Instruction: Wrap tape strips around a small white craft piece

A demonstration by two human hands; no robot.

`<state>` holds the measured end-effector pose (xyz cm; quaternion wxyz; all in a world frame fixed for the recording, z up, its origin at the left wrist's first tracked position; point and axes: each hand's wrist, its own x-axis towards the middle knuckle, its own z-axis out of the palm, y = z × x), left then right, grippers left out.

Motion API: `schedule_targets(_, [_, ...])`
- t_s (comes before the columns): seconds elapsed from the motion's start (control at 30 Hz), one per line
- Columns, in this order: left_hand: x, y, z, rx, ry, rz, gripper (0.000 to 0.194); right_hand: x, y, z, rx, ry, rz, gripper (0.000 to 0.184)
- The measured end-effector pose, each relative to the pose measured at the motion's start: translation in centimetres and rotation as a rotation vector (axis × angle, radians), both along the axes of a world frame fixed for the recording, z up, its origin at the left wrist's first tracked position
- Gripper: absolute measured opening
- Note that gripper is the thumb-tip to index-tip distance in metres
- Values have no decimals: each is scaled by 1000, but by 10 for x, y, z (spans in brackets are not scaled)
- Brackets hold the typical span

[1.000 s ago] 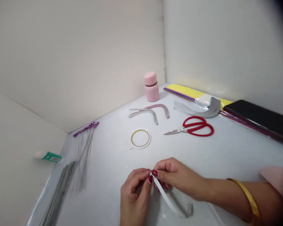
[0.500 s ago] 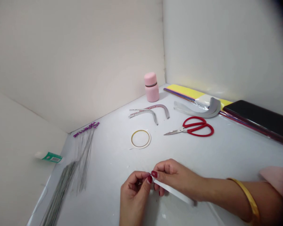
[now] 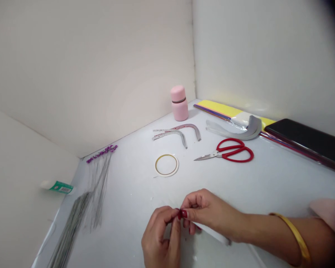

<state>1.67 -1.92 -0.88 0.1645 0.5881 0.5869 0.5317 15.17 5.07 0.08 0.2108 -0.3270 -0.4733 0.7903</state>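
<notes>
My left hand (image 3: pixel 160 234) and my right hand (image 3: pixel 212 212) meet fingertip to fingertip above the near part of the table. Both are closed in a pinch at the end of a narrow white strip (image 3: pixel 216 235), which looks like paper. From the fingertips the strip slants down to the right beneath my right hand. Its pinched end is hidden by thumbs and fingers. A ring of thin white tape (image 3: pixel 175 169) lies just beyond the hands, and red-handled scissors (image 3: pixel 226 150) lie half open past my right hand.
Grey wires (image 3: pixel 71 227) and thin stems with purple tips (image 3: pixel 102 152) lie at left, near a green-labelled tube (image 3: pixel 61 187). Behind stand a pink bottle (image 3: pixel 180 104), curved paper strips (image 3: pixel 181 130), a grey strip bundle (image 3: pixel 240 132), coloured sheets (image 3: pixel 220 108) and a black phone (image 3: pixel 307 141).
My left hand has rolled over slightly, and its fingers now curl further over the strip's end. The white bit that showed between the fingertips is now covered. My right hand has barely moved.
</notes>
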Motion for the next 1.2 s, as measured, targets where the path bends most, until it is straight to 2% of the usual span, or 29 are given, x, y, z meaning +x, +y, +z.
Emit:
schedule_targets(0.1, [-2,0,-1,84,140,-9,20,0,0,4,-42,72,-2,24])
schedule_targets(0.37, [-6,-1,-4,22,172,-1,19,0,1,6,-34,99,9,25])
schedule_targets(0.47, [-5,0,-2,-18,79,-43,18,0,2,3,-22,118,-15,24])
schedule_targets(0.63, [-1,4,1,-212,-350,23,12,-1,1,3,-7,135,-43,25])
schedule_targets(0.7, [0,6,2,-280,-459,21,11,-1,1,2,3,118,-36,25])
schedule_targets(0.97, [6,5,8,-440,-675,-33,17,3,1,-2,81,12,-17,21])
schedule_targets(1.1, [8,4,8,-421,-631,-39,17,3,1,-1,99,-42,-23,21])
schedule_targets(1.2, [5,5,10,-427,-642,-92,16,2,1,0,88,-40,-17,22])
